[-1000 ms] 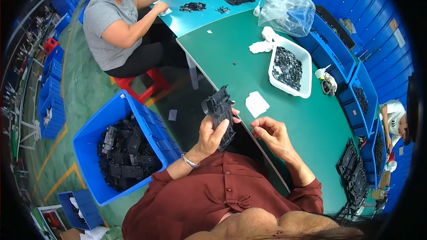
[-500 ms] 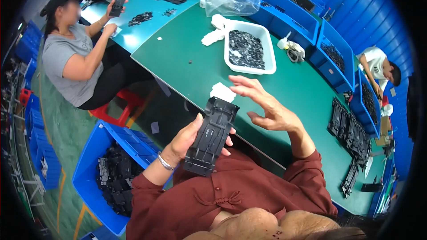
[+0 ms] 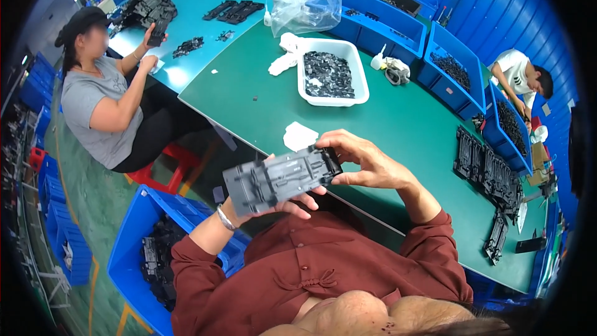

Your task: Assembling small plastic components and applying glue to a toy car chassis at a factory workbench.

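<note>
Black part (image 3: 280, 180) across both hands (image 3: 380, 167)

The blurred part (image 3: 283, 178) looks black, the table (image 3: 404, 124) green.

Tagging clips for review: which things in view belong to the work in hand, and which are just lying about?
In the work:
black plastic part, left hand beneath, right hand at one end
probably the similar black parts at the right

Apparently lying about:
clear plastic bag
white cloth
flat white piece

Left fingers (image 3: 300, 206) partly hidden behind black part (image 3: 280, 177); sleeve (image 3: 196, 262) covers blue bin's (image 3: 134, 236) side.
</note>
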{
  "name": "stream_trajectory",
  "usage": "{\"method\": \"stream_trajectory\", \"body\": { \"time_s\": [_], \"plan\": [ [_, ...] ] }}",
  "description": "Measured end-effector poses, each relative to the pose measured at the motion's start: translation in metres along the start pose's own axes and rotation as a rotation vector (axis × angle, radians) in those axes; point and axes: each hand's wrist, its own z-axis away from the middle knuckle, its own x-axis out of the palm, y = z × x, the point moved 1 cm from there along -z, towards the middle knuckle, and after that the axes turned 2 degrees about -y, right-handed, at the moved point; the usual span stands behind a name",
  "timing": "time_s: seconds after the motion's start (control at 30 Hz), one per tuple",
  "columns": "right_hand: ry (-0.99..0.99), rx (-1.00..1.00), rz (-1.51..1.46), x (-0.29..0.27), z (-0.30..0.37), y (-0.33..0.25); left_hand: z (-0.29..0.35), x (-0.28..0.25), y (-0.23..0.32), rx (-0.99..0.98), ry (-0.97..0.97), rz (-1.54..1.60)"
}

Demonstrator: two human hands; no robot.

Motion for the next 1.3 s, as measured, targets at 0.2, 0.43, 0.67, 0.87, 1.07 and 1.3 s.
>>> {"method": "stream_trajectory", "body": {
  "time_s": [0.2, 0.43, 0.67, 0.87, 1.07, 1.3],
  "plan": [
    [0.192, 0.162, -0.43, 0.03, 0.011, 0.017, 0.007, -0.009, -0.034, 0.38, 0.26, -0.498],
    [0.29, 0.183, -0.356, 0.049, 0.022, 0.024, -0.013, 0.007, -0.055, 0.705, 0.562, -0.72],
    [0.448, 0.249, -0.021, 0.052, 0.034, 0.01, -0.027, -0.003, -0.049, 0.644, 0.526, -0.645],
    [0.677, 0.199, 0.313, 0.053, 0.056, 0.005, -0.057, -0.005, -0.045, 0.53, 0.454, -0.587],
    [1.116, 0.325, 0.388, 0.051, 0.102, 0.009, -0.089, 0.011, -0.06, 0.512, 0.276, -0.7],
    [1.346, 0.609, 0.661, 0.017, 0.161, 0.049, -0.073, 0.025, -0.06, 0.538, 0.232, -1.066]
  ]
}}
